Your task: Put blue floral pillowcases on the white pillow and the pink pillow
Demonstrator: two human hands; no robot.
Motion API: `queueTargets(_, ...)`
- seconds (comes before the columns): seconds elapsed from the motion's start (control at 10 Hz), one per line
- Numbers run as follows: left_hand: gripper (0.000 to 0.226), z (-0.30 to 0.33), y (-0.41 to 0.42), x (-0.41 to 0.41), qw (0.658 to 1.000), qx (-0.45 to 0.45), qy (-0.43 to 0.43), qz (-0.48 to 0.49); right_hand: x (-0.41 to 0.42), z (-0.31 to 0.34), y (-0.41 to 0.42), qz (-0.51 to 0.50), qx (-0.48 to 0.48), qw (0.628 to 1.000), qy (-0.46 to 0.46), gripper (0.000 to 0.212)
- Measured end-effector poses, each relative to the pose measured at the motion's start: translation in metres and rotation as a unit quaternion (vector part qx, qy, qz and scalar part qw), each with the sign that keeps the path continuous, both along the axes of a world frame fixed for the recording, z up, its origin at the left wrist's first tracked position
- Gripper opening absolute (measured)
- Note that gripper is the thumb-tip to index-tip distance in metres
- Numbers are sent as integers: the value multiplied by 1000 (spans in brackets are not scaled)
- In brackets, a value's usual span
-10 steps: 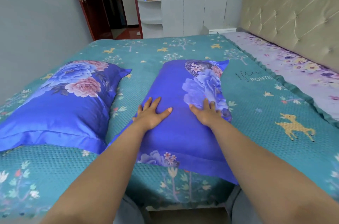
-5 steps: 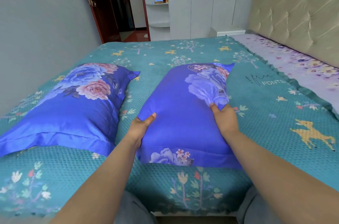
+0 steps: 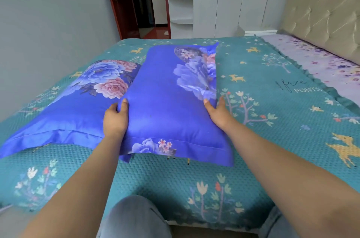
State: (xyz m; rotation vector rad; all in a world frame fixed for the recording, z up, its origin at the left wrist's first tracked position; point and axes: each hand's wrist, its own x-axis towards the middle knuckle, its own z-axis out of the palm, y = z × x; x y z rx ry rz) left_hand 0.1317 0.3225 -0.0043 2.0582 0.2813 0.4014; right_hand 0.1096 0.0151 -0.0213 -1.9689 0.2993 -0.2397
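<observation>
- The left hand and right hand are gripping the cased pillow by its sides, fingers curled round it.
- It is lying near the bed front edge, overlapping the second cased pillow.

A single head-worn wide-angle view looks forward and down from the edge of the teal patterned quilted bedspread, close over both forearms, facing across the bed toward the dark red wooden door

Blue floral pillowcases, teal bedspread.
</observation>
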Motion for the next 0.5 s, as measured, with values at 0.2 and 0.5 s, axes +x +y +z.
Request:
queueTargets(0.2,35,-15,2,-7,983,159,35,80,-14,-52,0,105,-74,986,104,87)
queueTargets(0.5,25,-13,-71,-33,957,227,-169,-58,-73,4,-2,72,-61,992,-88,11)
